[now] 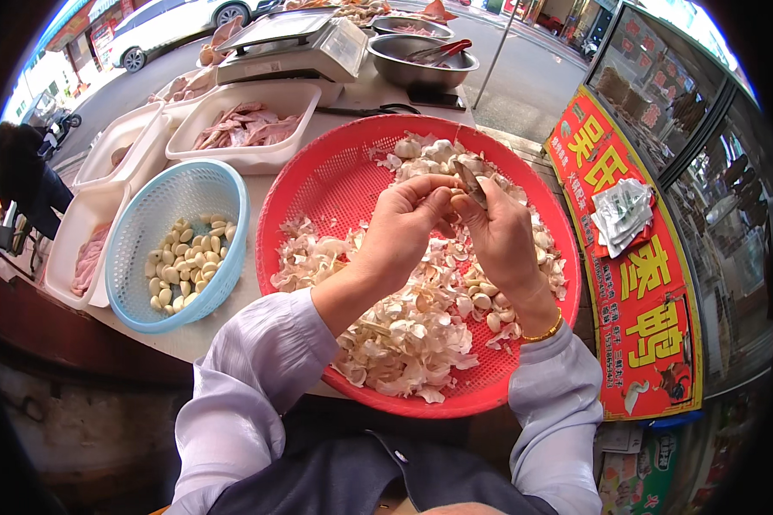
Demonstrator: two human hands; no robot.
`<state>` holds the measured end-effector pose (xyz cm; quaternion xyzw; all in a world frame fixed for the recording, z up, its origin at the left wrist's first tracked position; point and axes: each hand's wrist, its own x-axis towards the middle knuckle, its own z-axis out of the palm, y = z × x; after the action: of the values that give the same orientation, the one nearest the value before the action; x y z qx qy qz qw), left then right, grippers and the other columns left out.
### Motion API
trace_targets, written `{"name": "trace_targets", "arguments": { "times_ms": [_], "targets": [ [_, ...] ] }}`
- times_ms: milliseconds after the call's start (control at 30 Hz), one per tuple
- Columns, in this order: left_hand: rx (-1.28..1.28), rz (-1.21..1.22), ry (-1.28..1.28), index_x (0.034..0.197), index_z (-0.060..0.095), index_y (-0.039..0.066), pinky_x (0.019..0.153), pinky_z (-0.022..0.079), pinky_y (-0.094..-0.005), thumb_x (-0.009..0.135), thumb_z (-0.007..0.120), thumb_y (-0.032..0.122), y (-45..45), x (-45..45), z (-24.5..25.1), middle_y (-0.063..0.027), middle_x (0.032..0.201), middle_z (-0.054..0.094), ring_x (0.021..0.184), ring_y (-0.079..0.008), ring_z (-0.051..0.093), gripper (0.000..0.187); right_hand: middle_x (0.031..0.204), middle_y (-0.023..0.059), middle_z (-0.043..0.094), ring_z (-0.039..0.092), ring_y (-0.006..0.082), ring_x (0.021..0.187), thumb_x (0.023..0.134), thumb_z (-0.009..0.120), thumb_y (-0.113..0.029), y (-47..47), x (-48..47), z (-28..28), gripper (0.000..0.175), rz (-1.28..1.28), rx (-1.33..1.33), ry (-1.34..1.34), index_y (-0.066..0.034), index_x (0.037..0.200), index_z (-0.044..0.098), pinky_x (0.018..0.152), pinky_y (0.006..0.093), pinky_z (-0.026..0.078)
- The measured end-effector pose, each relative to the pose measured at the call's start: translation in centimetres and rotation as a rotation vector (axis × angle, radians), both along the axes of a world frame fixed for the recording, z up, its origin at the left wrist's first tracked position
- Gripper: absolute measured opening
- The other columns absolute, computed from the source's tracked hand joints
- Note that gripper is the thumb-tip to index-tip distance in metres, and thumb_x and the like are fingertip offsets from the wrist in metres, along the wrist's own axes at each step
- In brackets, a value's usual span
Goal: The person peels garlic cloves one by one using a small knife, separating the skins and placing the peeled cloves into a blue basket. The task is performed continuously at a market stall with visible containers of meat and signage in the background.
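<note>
Over a round red plastic sieve basket (322, 154), my two hands meet at the fingertips. My left hand (402, 225) pinches a small piece, seemingly a garlic clove (455, 192), mostly covered by the fingers. A small knife with a dark blade (469, 180) is in my right hand (505, 238), its thumb close to the clove. Garlic skins (406, 341) lie heaped in the near and left parts of the basket. Whole garlic bulbs (408, 149) sit at its far side, and loose cloves (483, 296) lie under my right hand. Peeled cloves (187, 261) fill the bottom of a blue plastic basket (121, 257) at the left.
White trays of raw meat (248, 125) stand behind the blue basket. Farther back are a weighing scale (290, 58), a steel bowl (419, 67) with red-handled tongs and a dark phone (437, 100). A red sign and a glass cabinet (715, 193) border the right. A person (26, 174) is at far left.
</note>
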<state>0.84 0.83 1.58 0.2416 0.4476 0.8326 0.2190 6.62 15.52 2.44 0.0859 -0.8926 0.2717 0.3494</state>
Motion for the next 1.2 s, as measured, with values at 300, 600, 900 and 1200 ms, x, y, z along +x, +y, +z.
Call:
{"name": "trace_targets", "arguments": {
  "times_ms": [300, 600, 900, 1200],
  "targets": [
    [0.217, -0.294, -0.092, 0.112, 0.063, 0.000, 0.073, 0.052, -0.0247, 0.099, 0.059, 0.014, -0.5, -0.7, -0.9, -0.0043, 0.096, 0.067, 0.080, -0.0106, 0.061, 0.020, 0.071, 0.0163, 0.063, 0.063, 0.0295, 0.060, 0.099, 0.060, -0.023, 0.3, 1.0, 0.8, 0.023, 0.220, -0.269, -0.125, -0.0006, 0.094, 0.063, 0.053, 0.0369, 0.046],
    [0.320, -0.418, -0.147, 0.116, 0.062, 0.000, 0.081, 0.055, -0.0269, 0.098, 0.059, 0.018, -0.6, -1.2, -1.2, -0.0059, 0.102, 0.068, 0.091, -0.0135, 0.065, 0.025, 0.068, 0.0171, 0.061, 0.061, 0.0341, 0.057, 0.096, 0.063, -0.020, -0.9, 1.3, 0.8, 0.021, 0.064, -0.030, 0.105, -0.0012, 0.088, 0.063, 0.050, 0.0391, 0.046],
    [0.294, -0.234, -0.283, 0.120, 0.061, -0.003, 0.068, 0.050, -0.0239, 0.099, 0.057, 0.020, -0.7, -1.7, 0.0, -0.0070, 0.100, 0.064, 0.083, -0.0129, 0.057, 0.031, 0.064, 0.0090, 0.054, 0.057, 0.0291, 0.055, 0.083, 0.075, -0.015, -1.0, 2.2, 1.5, 0.022, 0.484, 0.198, 0.153, -0.0062, 0.078, 0.056, 0.048, 0.0389, 0.044],
    [0.140, -0.282, -0.200, 0.112, 0.064, -0.002, 0.061, 0.046, -0.0202, 0.103, 0.052, 0.021, -1.1, -1.0, 0.3, -0.0003, 0.081, 0.057, 0.070, -0.0071, 0.054, 0.028, 0.073, 0.0126, 0.058, 0.061, 0.0318, 0.062, 0.076, 0.070, 0.001, -1.3, 1.9, 1.5, 0.017, 0.480, 0.112, 0.170, -0.0023, 0.085, 0.056, 0.054, 0.0387, 0.048]
  ]
}}
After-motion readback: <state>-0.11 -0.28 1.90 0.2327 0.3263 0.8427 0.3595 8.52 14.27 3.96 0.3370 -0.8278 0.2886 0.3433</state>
